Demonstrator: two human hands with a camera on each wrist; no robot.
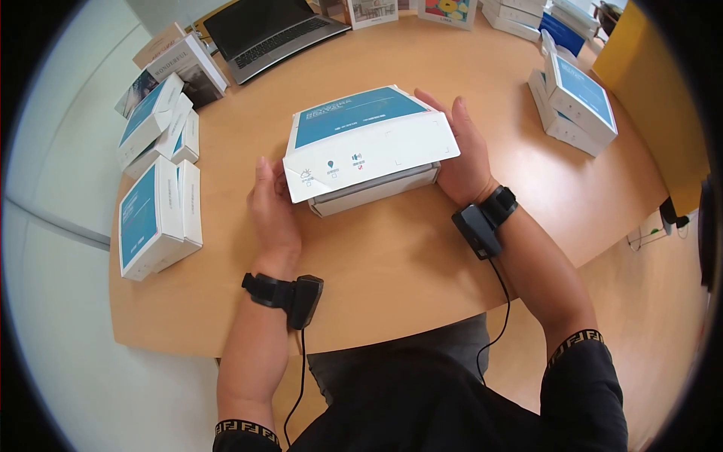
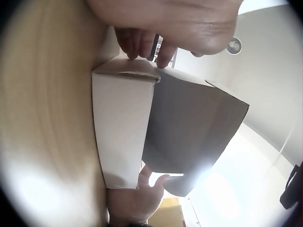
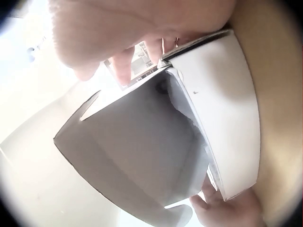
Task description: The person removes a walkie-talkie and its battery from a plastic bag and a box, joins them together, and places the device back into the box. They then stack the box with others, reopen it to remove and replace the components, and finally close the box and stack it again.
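A white cardboard box with a blue-topped lid (image 1: 354, 124) sits on the table in front of me, its lid partly raised. The lid's front flap (image 1: 376, 157) sticks out toward me, printed with small icons. In the left wrist view a gap shows between the grey inside of the lid (image 2: 189, 123) and the white box base (image 2: 123, 123). My left hand (image 1: 273, 215) touches the box's left side with extended fingers, thumb up. At the right side, my right hand (image 1: 465, 154) lies along the lid and base, fingers straight. The box's contents are mostly hidden.
Several similar blue-and-white boxes (image 1: 143, 215) are stacked at the left edge. More boxes (image 1: 580, 94) lie stacked at the right. An open laptop (image 1: 275, 38) and upright books (image 1: 188, 68) stand at the back. Cables (image 1: 303, 384) hang from both wrist cameras.
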